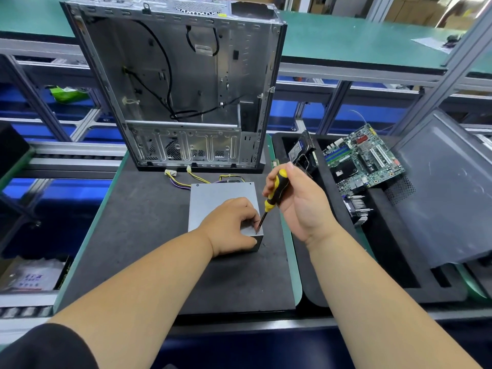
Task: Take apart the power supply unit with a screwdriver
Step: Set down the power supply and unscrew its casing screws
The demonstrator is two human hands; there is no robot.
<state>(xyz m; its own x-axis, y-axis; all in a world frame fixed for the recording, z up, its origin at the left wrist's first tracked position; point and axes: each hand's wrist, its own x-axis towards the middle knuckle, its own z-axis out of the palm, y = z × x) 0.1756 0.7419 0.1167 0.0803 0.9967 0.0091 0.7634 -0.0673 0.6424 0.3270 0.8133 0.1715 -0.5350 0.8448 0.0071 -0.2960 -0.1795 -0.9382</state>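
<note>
My left hand [231, 225] grips the power supply unit's [213, 198] near corner, right hand [295, 198] wrapped round the screwdriver [274, 194] (tip on the top corner).

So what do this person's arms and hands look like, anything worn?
Both forearms are bare. The left hand and right hand wear no gloves, rings or watch that show. A black sleeve covers the left upper arm; the right arm shows no sleeve in frame.
</note>
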